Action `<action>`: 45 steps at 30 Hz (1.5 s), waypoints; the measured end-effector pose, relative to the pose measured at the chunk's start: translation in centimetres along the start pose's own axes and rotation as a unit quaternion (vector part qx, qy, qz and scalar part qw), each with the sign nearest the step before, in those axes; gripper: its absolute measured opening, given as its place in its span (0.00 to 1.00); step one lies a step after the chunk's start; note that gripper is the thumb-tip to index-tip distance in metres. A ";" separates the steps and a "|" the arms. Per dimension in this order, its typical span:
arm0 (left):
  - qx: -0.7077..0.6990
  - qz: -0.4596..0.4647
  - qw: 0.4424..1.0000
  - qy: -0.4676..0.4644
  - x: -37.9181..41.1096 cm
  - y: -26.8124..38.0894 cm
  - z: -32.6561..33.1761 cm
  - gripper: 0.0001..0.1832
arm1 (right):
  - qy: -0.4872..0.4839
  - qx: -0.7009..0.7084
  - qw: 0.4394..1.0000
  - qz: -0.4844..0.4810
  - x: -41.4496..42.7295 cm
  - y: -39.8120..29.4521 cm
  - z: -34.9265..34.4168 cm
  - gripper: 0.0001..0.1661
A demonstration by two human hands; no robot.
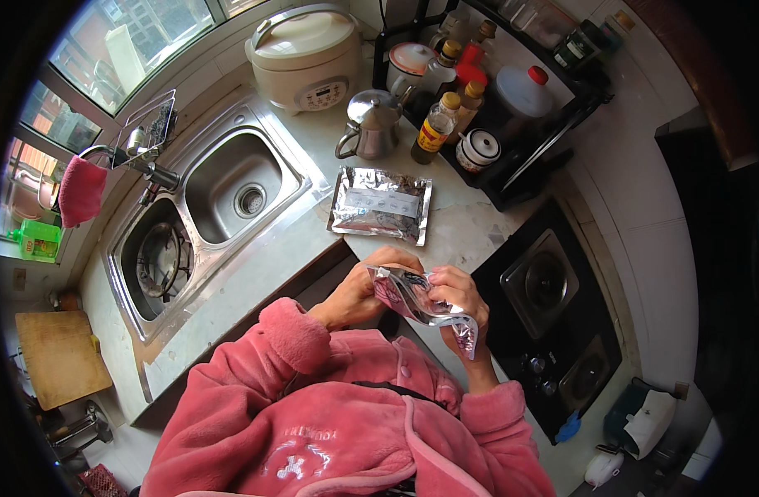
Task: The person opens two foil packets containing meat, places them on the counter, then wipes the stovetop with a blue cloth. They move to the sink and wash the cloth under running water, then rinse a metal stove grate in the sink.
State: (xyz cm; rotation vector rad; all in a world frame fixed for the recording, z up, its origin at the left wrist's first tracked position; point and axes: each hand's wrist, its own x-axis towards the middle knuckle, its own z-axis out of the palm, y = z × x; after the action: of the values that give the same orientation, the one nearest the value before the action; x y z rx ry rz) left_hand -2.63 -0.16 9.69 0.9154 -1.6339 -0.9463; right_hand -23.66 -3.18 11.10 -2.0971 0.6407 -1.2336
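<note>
A silvery foil zip pouch (pixel 410 297) is gripped between both hands near my chest, its upper edge bent in a curve. My left hand (pixel 360 289) pinches one end of that edge, and my right hand (pixel 459 295) is closed around the other end, fingers bent over the rim. What lies inside the pouch cannot be made out. Just beyond my hands, a second foil pouch (pixel 382 205) with a pale label lies flat on the worn countertop (pixel 460 233).
At the left is a double steel sink (pixel 230 186), a burner grate in one basin. Behind stand a rice cooker (pixel 308 59), a steel pot (pixel 373 124) and a sauce bottle (pixel 435 129) beside a black rack of jars. A black gas hob (pixel 541 279) is at the right.
</note>
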 end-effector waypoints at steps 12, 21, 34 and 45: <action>0.008 -0.015 0.999 -0.037 -0.1 1.0 -1.0 0.16 | 0.007 0.019 0.999 0.035 -0.6 -0.3 0.2 0.19; -0.043 -0.056 0.997 0.012 -0.1 1.5 0.1 0.13 | -0.037 0.060 0.992 0.101 -0.3 0.1 -0.3 0.20; -0.092 -0.210 0.971 -0.071 0.3 0.4 -0.4 0.16 | 0.044 0.260 0.903 0.340 -1.9 0.6 0.7 0.19; 0.019 -0.195 0.980 -0.034 -1.4 -1.3 -0.6 0.17 | 0.011 0.212 0.912 0.350 -2.9 1.2 0.3 0.20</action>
State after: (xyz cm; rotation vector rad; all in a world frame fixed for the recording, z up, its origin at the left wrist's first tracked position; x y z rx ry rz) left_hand -1.60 0.50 8.09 1.2719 -1.5631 -1.2248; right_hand -24.80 -1.91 8.42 -1.3124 0.9308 -0.8733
